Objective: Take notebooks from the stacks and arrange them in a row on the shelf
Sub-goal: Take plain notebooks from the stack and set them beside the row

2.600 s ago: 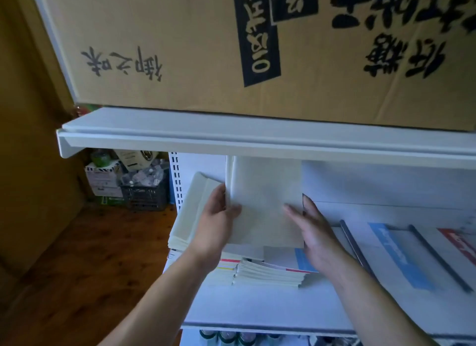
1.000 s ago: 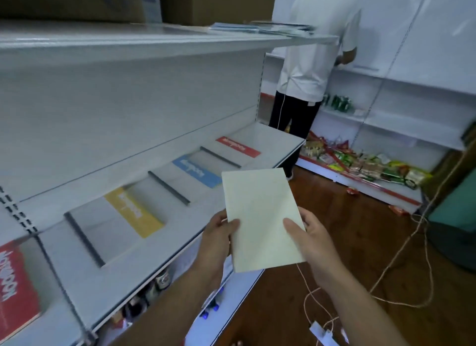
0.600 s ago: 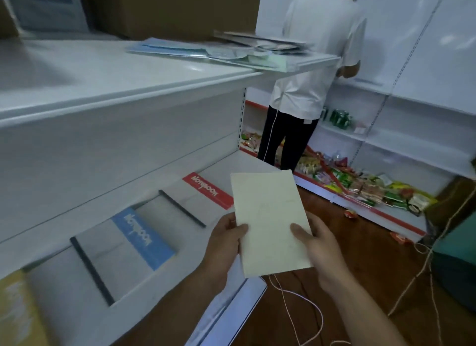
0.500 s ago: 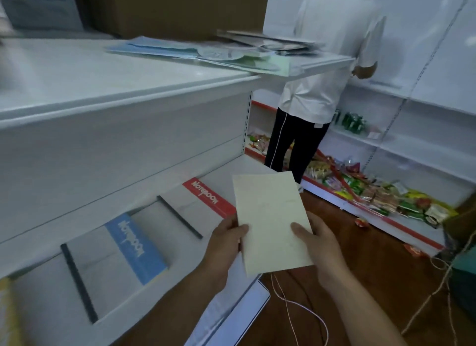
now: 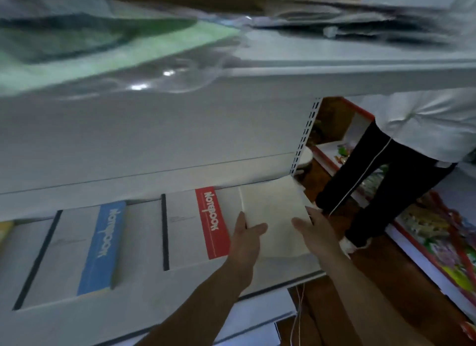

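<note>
We are partway through the row. On the shelf (image 5: 144,291) that runs across the lower half of the frame, 2 notebooks already lie flat side by side with a gap between them: the blue notebook (image 5: 77,250) at lower left and the red notebook (image 5: 190,227) at centre. A yellow edge (image 5: 4,229) shows at the far left border; we take it for 1 more book in the row, but too little of it is visible to be sure.

The cream notebook (image 5: 273,211) is the one in hand. It sits right of centre, at the right end of the shelf, just beside the red notebook and seeming to overlap that book's right margin. The left hand (image 5: 244,245) grips its left edge with the thumb laid across the cover. The right hand (image 5: 318,235) pinches its right edge, thumb on top. Whether the book is flat on the shelf or a little above it, we cannot tell.

So we judge this placement nearly done: what is left is to set the book down square, with a gap from the red one, and let go. The stacks are out of view, so we cannot say how many books remain.

An upper shelf (image 5: 334,77) crosses the top of the frame, and a person (image 5: 422,124) stands at the right.
</note>
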Demonstrator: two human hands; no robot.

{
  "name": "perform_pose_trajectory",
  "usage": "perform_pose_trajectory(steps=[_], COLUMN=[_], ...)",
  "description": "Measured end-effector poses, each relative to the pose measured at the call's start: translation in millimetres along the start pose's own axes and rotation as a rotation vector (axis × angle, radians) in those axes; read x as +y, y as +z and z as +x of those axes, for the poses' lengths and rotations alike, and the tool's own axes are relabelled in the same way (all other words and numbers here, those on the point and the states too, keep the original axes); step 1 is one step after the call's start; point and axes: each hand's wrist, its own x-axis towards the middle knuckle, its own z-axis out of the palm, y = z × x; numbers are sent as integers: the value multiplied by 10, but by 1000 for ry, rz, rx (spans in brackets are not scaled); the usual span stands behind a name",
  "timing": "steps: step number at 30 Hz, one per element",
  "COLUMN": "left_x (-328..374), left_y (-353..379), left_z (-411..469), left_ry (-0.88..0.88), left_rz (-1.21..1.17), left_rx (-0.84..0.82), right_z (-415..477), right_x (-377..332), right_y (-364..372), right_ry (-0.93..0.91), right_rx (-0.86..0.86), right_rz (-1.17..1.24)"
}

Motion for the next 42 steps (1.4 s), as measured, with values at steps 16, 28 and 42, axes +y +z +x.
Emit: perform_pose_trajectory(steps=[16,28,42], left_x=[-88,-83,602], left_y=[228,279,-868], left_z=[126,169,-666], left_ry=[134,120,296], left_rz=[119,80,843], left_rx=[139,159,286], right_z=[328,382,23], right_x=[43,128,-620], right_y=[-146,-118,683], right_ry=[-179,-224,-531], right_rx=[-160,-320,-150], right_rz=[-146,-45,-543])
